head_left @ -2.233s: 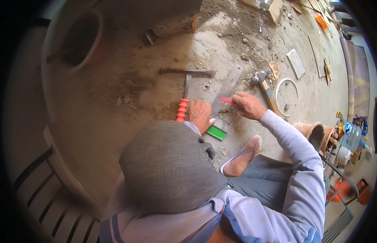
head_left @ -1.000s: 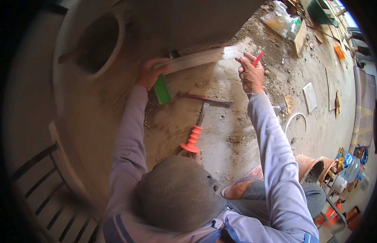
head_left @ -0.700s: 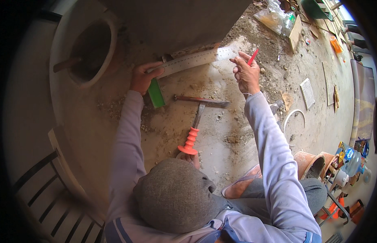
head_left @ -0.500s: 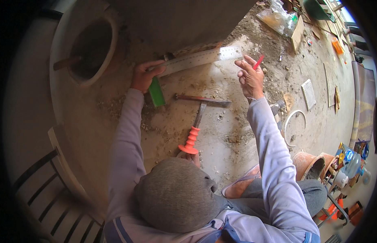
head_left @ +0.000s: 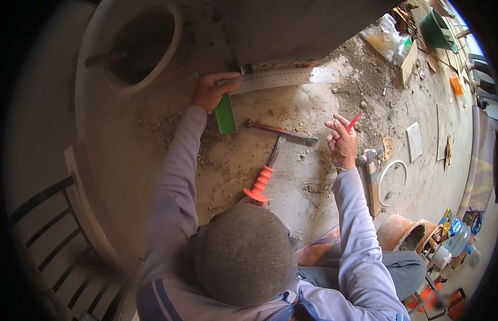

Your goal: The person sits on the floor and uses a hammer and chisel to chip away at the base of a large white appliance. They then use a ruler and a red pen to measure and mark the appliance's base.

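Note:
My left hand [head_left: 212, 92] is closed on a try square with a metal ruled blade [head_left: 284, 79] and a green stock [head_left: 225, 115]. The blade runs along the foot of a large grey upright surface [head_left: 302, 32]; whether it touches cannot be made out. To the right, my right hand [head_left: 342, 142] grips a slim red pencil or marker [head_left: 354, 122], away from the blade. Between my arms lie a chisel with an orange ribbed grip [head_left: 259, 182] and a dark metal bar [head_left: 284, 132] across its tip.
On the floor beside my right arm lies a hammer [head_left: 373, 182], near a white ring-shaped strip [head_left: 385, 176]. A large round tub [head_left: 177, 43] stands at upper left, with a slatted chair [head_left: 51, 235] below. Buckets [head_left: 394, 232] stand at lower right. Rubble and plastic bags [head_left: 388, 37] lie upper right.
My right hand has drawn back from the blade's far end toward me, still with the red pencil or marker. My left hand keeps its hold on the square. The whole view has shifted slightly.

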Motion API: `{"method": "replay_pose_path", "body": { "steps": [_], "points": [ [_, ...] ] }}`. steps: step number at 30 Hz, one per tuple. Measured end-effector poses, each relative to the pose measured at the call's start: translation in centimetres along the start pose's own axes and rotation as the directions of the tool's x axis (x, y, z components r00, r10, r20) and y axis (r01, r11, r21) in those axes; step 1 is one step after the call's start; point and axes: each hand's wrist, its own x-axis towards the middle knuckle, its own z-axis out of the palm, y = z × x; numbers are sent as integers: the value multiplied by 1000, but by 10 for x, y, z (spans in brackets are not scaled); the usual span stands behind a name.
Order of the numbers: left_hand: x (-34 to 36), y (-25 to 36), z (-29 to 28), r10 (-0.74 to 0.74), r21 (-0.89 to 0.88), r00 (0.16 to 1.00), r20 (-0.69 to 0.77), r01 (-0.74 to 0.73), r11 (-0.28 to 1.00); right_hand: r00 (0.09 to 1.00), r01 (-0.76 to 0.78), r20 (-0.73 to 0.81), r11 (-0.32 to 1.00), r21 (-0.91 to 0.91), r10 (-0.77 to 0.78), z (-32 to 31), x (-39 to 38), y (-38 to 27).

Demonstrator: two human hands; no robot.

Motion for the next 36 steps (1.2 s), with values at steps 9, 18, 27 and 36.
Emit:
{"method": "replay_pose_path", "body": {
  "steps": [9,18,27,36],
  "points": [
    [2,-3,0,-15,-69,1000,7,15,997,1000,-17,24,1000,-19,17,4,-6,15],
    [0,5,4,-21,-48,1000,-14,20,999,1000,-19,22,998,-68,21,-4,-2,26],
    [-1,4,1,-39,-37,999,16,40,999,1000,-14,25,1000,-10,14,-9,1,30],
    [-11,-4,1,-88,-98,989,120,100,990,991,129,30,989,79,-131,12,-8,-9]
  ]
}}
